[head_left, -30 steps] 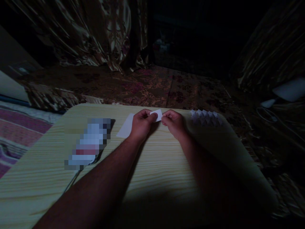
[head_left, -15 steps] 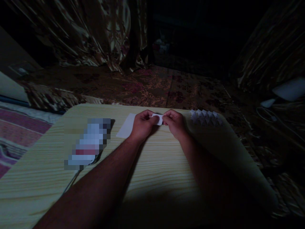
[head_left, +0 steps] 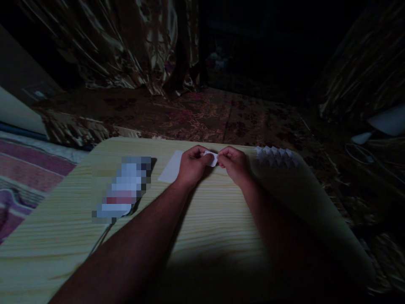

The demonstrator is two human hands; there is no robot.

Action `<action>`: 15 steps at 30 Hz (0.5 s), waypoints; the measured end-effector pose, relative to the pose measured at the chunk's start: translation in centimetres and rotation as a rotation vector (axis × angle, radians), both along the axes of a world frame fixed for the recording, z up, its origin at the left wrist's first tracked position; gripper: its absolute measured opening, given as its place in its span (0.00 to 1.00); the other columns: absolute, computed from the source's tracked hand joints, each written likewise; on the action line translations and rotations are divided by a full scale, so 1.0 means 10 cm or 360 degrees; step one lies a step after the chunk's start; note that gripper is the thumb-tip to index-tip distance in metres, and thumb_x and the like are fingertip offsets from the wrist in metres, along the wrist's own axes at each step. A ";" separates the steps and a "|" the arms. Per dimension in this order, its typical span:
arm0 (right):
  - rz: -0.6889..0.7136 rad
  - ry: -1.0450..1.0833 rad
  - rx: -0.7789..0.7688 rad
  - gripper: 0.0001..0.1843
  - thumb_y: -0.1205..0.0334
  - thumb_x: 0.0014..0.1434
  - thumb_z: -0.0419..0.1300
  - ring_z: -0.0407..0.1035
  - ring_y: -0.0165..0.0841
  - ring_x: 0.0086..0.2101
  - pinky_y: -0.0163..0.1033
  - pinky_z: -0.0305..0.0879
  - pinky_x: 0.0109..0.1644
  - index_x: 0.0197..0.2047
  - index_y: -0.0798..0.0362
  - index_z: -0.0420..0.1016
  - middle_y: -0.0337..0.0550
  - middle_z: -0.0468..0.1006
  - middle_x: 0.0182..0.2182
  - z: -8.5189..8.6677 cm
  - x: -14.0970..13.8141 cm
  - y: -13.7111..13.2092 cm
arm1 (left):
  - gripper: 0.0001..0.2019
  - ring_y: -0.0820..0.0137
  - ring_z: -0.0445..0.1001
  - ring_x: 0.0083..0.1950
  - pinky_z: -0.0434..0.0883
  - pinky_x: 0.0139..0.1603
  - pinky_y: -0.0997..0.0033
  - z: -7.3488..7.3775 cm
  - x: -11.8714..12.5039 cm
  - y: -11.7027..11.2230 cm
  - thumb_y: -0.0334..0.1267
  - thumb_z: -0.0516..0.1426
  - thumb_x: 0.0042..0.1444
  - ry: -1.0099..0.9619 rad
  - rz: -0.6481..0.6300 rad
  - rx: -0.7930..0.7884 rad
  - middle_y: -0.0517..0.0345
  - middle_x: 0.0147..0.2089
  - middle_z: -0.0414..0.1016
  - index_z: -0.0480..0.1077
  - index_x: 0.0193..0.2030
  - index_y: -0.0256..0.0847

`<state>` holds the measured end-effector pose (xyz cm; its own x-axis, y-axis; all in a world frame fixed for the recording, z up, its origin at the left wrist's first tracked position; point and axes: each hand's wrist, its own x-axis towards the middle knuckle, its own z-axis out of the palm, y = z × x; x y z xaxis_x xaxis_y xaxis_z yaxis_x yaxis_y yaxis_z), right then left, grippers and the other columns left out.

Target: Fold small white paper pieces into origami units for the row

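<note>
My left hand [head_left: 192, 165] and my right hand [head_left: 234, 164] meet over the far middle of a pale wooden table [head_left: 209, 219]. Both pinch one small white piece of paper [head_left: 211, 157] between thumbs and fingertips; it looks folded down to a narrow strip. A flat white paper sheet [head_left: 171, 167] lies on the table just left of my left hand. A row of several small folded white paper pieces [head_left: 277, 155] sits at the table's far right edge, beyond my right hand.
A blurred-out object [head_left: 122, 190] with a thin cord lies on the table's left part. Patterned dark fabric [head_left: 202, 114] covers the floor beyond the table, shiny curtains [head_left: 126, 42] hang behind. A striped rug [head_left: 22, 177] lies at left, white items and a cable [head_left: 363, 147] at right.
The small paper was wider and held up a second ago; both hands have since pressed it into a smaller folded shape between the fingertips. The view has shifted slightly.
</note>
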<state>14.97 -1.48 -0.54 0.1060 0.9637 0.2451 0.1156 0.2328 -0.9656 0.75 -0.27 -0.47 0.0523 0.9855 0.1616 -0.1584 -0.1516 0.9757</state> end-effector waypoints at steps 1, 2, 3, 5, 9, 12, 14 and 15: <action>0.0006 0.0000 -0.0011 0.04 0.62 0.48 0.59 0.63 0.26 0.21 0.32 0.57 0.25 0.28 0.54 0.70 0.34 0.70 0.19 0.00 0.00 0.00 | 0.07 0.74 0.68 0.26 0.64 0.29 0.75 0.00 0.00 0.00 0.37 0.63 0.43 0.0007 0.0007 0.0002 0.61 0.25 0.71 0.71 0.29 0.38; 0.0014 0.0002 -0.0019 0.04 0.62 0.48 0.59 0.63 0.26 0.21 0.32 0.57 0.25 0.28 0.53 0.70 0.33 0.70 0.18 0.00 -0.01 0.00 | 0.07 0.74 0.68 0.26 0.64 0.29 0.75 0.00 0.00 0.00 0.38 0.62 0.43 0.0014 0.0016 0.0006 0.61 0.25 0.71 0.71 0.29 0.38; 0.0026 0.0001 -0.0023 0.04 0.62 0.48 0.59 0.62 0.26 0.20 0.32 0.56 0.24 0.28 0.53 0.70 0.33 0.69 0.18 0.00 -0.01 0.00 | 0.07 0.74 0.67 0.26 0.64 0.28 0.75 0.00 0.00 0.00 0.38 0.62 0.44 0.0019 0.0028 0.0010 0.61 0.25 0.71 0.71 0.28 0.38; 0.0054 -0.0019 -0.0025 0.03 0.63 0.47 0.60 0.61 0.26 0.20 0.32 0.55 0.24 0.27 0.53 0.71 0.33 0.69 0.18 -0.01 -0.02 0.00 | 0.07 0.75 0.67 0.26 0.64 0.28 0.75 0.01 0.00 0.00 0.39 0.62 0.44 0.0028 0.0049 0.0019 0.61 0.25 0.71 0.71 0.28 0.38; 0.0098 -0.0103 -0.0017 0.03 0.64 0.47 0.59 0.63 0.26 0.22 0.32 0.57 0.26 0.27 0.54 0.71 0.34 0.70 0.19 -0.01 -0.02 -0.01 | 0.08 0.75 0.65 0.25 0.62 0.27 0.76 0.03 0.00 -0.01 0.40 0.61 0.44 0.0061 0.0073 0.0022 0.62 0.25 0.70 0.71 0.28 0.38; 0.0115 -0.0117 -0.0018 0.03 0.64 0.47 0.59 0.64 0.27 0.23 0.32 0.58 0.27 0.27 0.54 0.72 0.34 0.71 0.20 -0.01 -0.02 -0.01 | 0.08 0.76 0.64 0.25 0.61 0.27 0.76 0.04 -0.01 -0.01 0.40 0.61 0.44 0.0096 0.0067 0.0028 0.62 0.24 0.70 0.71 0.27 0.38; 0.0119 -0.0117 -0.0022 0.03 0.64 0.47 0.59 0.64 0.27 0.23 0.32 0.58 0.27 0.27 0.54 0.72 0.34 0.71 0.20 -0.01 -0.03 -0.01 | 0.08 0.76 0.64 0.25 0.61 0.27 0.76 0.03 -0.01 -0.01 0.40 0.61 0.45 0.0100 0.0064 0.0028 0.62 0.24 0.70 0.71 0.28 0.38; 0.0122 -0.0116 -0.0024 0.03 0.64 0.47 0.59 0.64 0.27 0.23 0.32 0.58 0.27 0.27 0.54 0.72 0.34 0.71 0.20 -0.01 -0.03 -0.01 | 0.08 0.76 0.64 0.25 0.61 0.27 0.76 0.03 -0.01 -0.02 0.40 0.61 0.45 0.0099 0.0062 0.0029 0.63 0.24 0.70 0.71 0.28 0.38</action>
<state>14.72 -1.56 -0.60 0.0145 0.9719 0.2349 0.1680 0.2293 -0.9588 0.67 -0.43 -0.16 0.0245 0.9839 0.1769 -0.0915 -0.1740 0.9805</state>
